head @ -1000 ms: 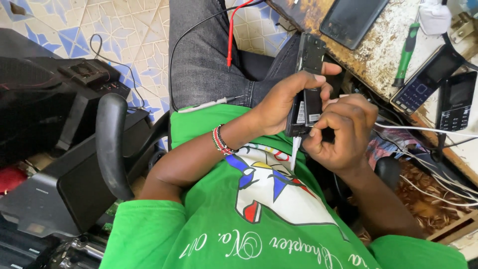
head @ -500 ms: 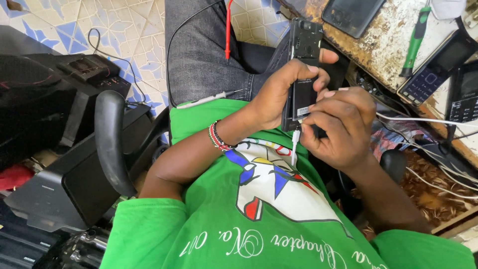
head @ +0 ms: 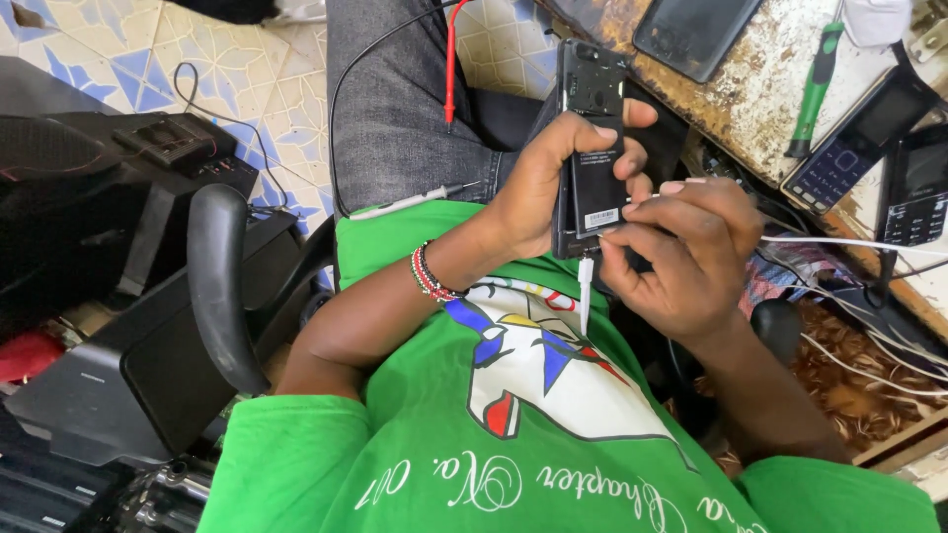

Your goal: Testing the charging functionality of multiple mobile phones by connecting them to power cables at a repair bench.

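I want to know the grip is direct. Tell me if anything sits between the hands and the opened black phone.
Nothing visible does. The left hand wraps the black phone directly, and the right hand pinches at its lower end, where a white cable hangs.

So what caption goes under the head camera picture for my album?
Left hand grips an opened black phone over a green shirt while the right hand works at its lower edge.

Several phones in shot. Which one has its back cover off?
The black phone held upright in the left hand, back facing the camera with its battery showing. The right hand touches its lower edge. The other phones lie on the bench.
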